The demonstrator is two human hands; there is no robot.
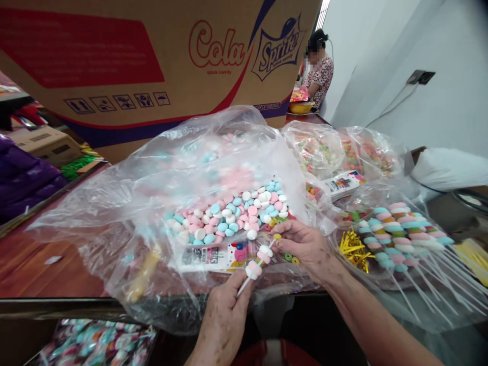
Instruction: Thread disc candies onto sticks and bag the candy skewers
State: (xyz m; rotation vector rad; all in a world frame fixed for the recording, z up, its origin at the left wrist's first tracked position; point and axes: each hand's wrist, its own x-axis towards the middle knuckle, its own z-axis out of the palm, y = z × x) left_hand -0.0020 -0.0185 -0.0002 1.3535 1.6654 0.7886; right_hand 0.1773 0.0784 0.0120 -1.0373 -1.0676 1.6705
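Observation:
My left hand (224,312) is closed around the lower part of a white stick threaded with candies, a candy skewer (259,262). Pink and white pieces sit on it, with green and orange ones between. At the stick's upper tip my right hand (307,249) pinches a small yellow gummy ring (277,236). I cannot tell whether the tip passes through this ring. Just beyond lies a heap of pink, blue and white marshmallow-like candies (229,216) in a large clear plastic bag (152,152). Loose gummy rings (292,259) lie under my right hand.
Finished-looking candy skewers (400,231) and gold twist ties (354,249) lie at right. Printed cards (213,256) rest before the heap. Bags of gummies (316,145) stand behind. A big carton (152,61) fills the back; a person (322,73) sits beyond. Wrapped candies (99,340) lie below the table edge.

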